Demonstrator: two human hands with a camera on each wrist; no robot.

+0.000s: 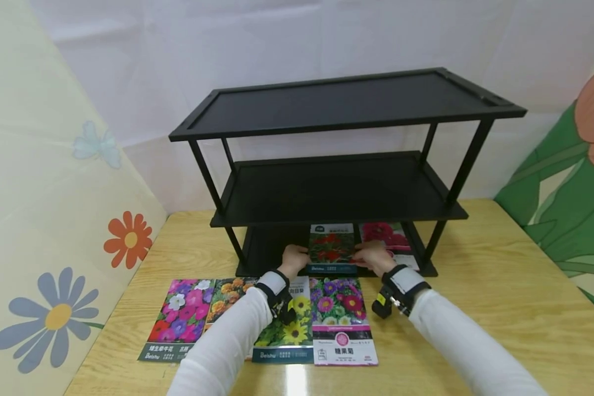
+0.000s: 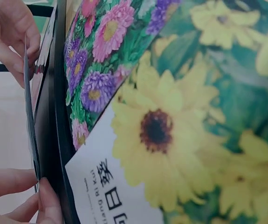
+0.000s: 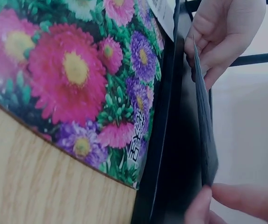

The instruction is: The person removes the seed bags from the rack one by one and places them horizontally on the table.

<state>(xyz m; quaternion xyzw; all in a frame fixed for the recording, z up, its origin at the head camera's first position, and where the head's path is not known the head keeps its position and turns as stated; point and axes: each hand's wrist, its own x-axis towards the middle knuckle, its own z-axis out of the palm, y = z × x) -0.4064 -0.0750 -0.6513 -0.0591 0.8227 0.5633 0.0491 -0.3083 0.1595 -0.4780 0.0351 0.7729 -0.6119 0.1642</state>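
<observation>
A seed packet with red flowers point(image 1: 331, 247) is held between both hands at the front of the rack's bottom shelf. My left hand point(image 1: 295, 259) pinches its left edge, thumb and fingers on either side in the left wrist view. At the opposite edge my right hand point(image 1: 374, 257) pinches it, as the right wrist view shows from the side point(image 3: 236, 200). The packet is seen nearly edge-on in both wrist views, raised above the black shelf surface. Behind the right hand lies another packet with deep pink flowers point(image 1: 383, 234) on the bottom shelf, partly covered by that hand.
The black three-tier rack point(image 1: 336, 187) stands on the wooden table point(image 1: 495, 308), its middle tier close above the hands. Along its front lie a petunia-like packet point(image 1: 183, 313), an orange-flower packet point(image 1: 225, 294), a yellow sunflower packet point(image 1: 297, 324) and a pink-and-purple daisy packet point(image 1: 339, 308).
</observation>
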